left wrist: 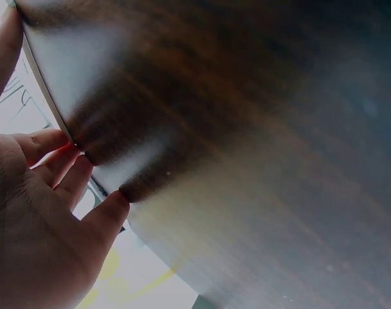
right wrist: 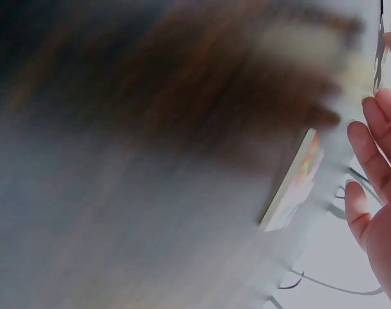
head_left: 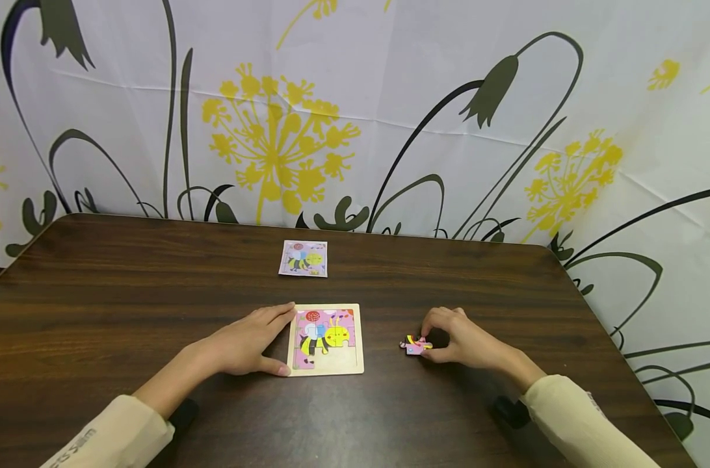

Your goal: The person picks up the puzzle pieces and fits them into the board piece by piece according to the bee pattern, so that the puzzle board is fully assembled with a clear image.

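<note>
A square wooden jigsaw tray (head_left: 331,372) lies flat on the table, its pieces forming a bee picture with bare wood showing at the lower right. Along its left side rests my left hand (head_left: 244,341), thumb at the near corner and fingertips at the far corner, the fingers fairly straight. To the right of the tray, my right hand (head_left: 463,338) pinches a pink and yellow jigsaw piece (head_left: 415,346) between thumb and fingertips. Seen edge-on, that piece (right wrist: 379,55) looks thin in the right wrist view. Fingertips (left wrist: 123,193) of my left hand meet the tabletop in the left wrist view.
A square picture card (head_left: 303,259) with a matching bee design lies behind the tray. The dark wood-grain table (head_left: 127,279) ends at a white cloth (head_left: 402,78) printed with yellow flowers and dark stems. Pale sleeves (head_left: 121,432) cover both forearms.
</note>
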Demonstrator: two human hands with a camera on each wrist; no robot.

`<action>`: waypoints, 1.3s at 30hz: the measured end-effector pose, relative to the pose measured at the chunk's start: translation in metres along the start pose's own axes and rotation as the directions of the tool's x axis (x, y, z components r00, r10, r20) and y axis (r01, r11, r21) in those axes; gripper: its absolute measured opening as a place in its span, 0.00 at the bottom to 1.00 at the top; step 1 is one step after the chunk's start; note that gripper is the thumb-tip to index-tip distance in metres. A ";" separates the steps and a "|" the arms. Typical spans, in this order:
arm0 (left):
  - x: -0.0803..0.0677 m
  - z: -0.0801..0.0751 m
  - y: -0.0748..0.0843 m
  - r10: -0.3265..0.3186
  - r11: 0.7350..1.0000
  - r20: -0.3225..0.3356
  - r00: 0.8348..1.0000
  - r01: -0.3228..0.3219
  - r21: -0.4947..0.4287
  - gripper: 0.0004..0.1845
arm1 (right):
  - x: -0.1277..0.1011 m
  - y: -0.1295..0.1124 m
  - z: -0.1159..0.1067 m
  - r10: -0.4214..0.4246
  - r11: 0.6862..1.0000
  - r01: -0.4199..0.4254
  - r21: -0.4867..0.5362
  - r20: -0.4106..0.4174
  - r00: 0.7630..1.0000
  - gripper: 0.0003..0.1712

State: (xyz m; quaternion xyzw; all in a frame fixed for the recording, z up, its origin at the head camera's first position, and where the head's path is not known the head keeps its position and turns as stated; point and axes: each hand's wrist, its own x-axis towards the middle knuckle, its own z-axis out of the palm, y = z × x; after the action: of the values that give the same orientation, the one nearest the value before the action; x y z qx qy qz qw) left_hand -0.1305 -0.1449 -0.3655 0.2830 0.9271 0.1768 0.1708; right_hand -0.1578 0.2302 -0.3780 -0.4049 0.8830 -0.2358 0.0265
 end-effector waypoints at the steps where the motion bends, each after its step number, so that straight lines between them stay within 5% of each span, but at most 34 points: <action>1: 0.000 0.000 0.000 -0.001 1.000 0.000 1.000 0.001 -0.001 0.49 | 0.002 -0.001 0.000 -0.004 1.000 0.004 0.003 -0.004 1.000 0.10; 10: 0.000 -0.001 0.001 -0.008 1.000 0.007 1.000 0.008 0.000 0.49 | 0.025 -0.016 0.008 -0.048 0.998 0.048 0.028 -0.019 0.999 0.10; 21: 0.000 0.001 -0.001 -0.007 1.000 0.007 1.000 0.007 -0.001 0.50 | 0.060 -0.051 0.023 -0.041 0.999 0.038 0.036 0.078 0.996 0.11; 39: -0.001 0.001 -0.002 0.010 1.000 -0.008 1.000 -0.010 -0.002 0.48 | 0.090 -0.085 0.048 -0.080 0.994 0.087 -0.070 0.090 0.993 0.12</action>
State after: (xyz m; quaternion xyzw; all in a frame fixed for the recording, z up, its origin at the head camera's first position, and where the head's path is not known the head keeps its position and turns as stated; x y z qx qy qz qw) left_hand -0.1308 -0.1468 -0.3671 0.2870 0.9261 0.1797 0.1666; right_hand -0.1471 0.0981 -0.3701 -0.4519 0.8715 -0.1862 0.0399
